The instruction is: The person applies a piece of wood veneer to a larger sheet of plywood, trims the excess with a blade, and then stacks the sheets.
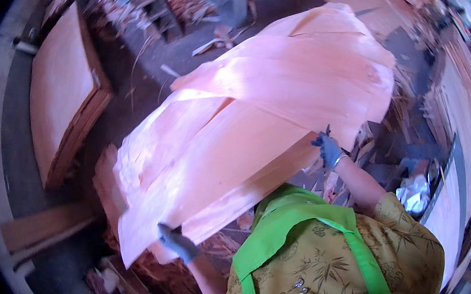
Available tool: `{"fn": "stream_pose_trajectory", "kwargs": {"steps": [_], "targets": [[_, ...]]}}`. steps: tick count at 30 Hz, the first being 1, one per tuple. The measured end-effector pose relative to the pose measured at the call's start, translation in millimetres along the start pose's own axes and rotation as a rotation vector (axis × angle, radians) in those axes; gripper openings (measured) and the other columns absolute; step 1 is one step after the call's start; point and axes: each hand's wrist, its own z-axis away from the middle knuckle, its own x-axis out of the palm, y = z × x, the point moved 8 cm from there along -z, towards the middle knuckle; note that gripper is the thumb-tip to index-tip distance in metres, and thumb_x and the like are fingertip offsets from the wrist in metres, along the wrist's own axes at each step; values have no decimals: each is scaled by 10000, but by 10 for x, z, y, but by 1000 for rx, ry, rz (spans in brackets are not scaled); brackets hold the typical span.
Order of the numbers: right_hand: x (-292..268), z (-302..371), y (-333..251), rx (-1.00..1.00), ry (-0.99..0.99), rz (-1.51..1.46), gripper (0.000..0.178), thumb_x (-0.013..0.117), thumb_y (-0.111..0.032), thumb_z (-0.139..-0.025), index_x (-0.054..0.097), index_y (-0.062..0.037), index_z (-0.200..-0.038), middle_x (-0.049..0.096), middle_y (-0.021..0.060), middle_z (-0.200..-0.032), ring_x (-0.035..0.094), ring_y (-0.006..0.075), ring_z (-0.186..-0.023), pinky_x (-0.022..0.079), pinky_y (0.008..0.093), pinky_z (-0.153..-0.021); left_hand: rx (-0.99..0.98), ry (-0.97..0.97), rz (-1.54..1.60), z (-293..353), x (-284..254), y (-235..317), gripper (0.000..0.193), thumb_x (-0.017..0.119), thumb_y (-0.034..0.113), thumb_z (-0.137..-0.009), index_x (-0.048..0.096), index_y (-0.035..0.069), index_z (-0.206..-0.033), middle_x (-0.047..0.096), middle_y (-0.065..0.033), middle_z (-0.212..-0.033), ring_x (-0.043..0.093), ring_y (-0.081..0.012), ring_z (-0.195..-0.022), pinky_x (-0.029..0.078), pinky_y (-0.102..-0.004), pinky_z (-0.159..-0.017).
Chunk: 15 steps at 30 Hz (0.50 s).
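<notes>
Sheets of thin pale wood (236, 141) are lying in a loose, overlapping pile across the middle of the view, slanting from lower left to upper right. The gray-gloved left hand (179, 244) is resting over the near edge by the lower end; some fingers are hiding, so I cannot tell whether it is clenching. The gray-gloved right hand (328, 149) is touching that edge farther up, fingers partly spreading; its hold is not showing clearly either. Good handling is probably depending on spacing both hands wide, lifting evenly and avoiding sharp bends, since such thin wood is likely risking splits. A green apron (296, 226) is hanging just beside the pile. Farther out, stacked boards (61, 92) are standing at left.
</notes>
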Motion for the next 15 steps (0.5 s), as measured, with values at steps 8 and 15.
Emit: {"fn": "stream_pose_trajectory", "kwargs": {"steps": [8, 15], "targets": [[-197, 284, 290, 22, 101, -295, 508, 524, -553, -857, 527, -75, -1031, 661, 78, -914, 287, 105, -422, 285, 262, -406, 828, 131, -833, 702, -52, 1279, 489, 465, 306, -944, 541, -160, -1071, 578, -200, -974, 549, -270, -810, 455, -372, -780], [-366, 137, 331, -18, 42, -519, 490, 573, -574, -818, 502, -106, -943, 629, 72, -755, 343, 135, -404, 319, 300, -398, 1296, 471, -1059, 1361, -550, 2058, 446, 481, 258, -921, 477, -60, -1234, 551, -268, -1139, 562, -376, -990, 463, -507, -788]]}}
